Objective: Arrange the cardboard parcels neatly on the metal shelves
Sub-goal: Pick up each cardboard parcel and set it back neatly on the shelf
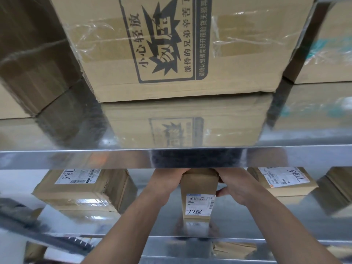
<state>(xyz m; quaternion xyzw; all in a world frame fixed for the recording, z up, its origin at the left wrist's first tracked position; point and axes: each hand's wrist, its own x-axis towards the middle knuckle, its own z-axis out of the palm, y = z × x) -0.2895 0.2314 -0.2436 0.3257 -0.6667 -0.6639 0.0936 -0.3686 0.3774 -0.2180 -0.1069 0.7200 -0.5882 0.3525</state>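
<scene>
Head view: both hands are wrapped around a narrow upright parcel [198, 195] that stands on the middle shelf [247, 221]. The left hand [165, 182] presses its left face at about 9 o'clock, and the right hand [234, 184] cups its right face at 3 o'clock, thumb forward. Both are curled closed on the cardboard, though the fingertips are hidden under the front lip of the upper shelf [76, 157].

The parcel is tall for its footprint, so I judge toppling to be the main risk: a push high up, or an uneven release, could tip it forward off the polished metal, which looks slippery. Its top sits very near the underside of the upper shelf, so lifting it could jam it or scrape knuckles on that edge.

To the parcel's 9 o'clock there is a clear gap before the labelled box [83, 189]; at 2 o'clock another labelled box [282, 181] lies just beyond the right hand, leaving less room there. Open metal lies in front of the parcel, toward the shelf's front edge at 6 o'clock. Above, the large printed carton [171, 46] rests well back from its shelf lip.
</scene>
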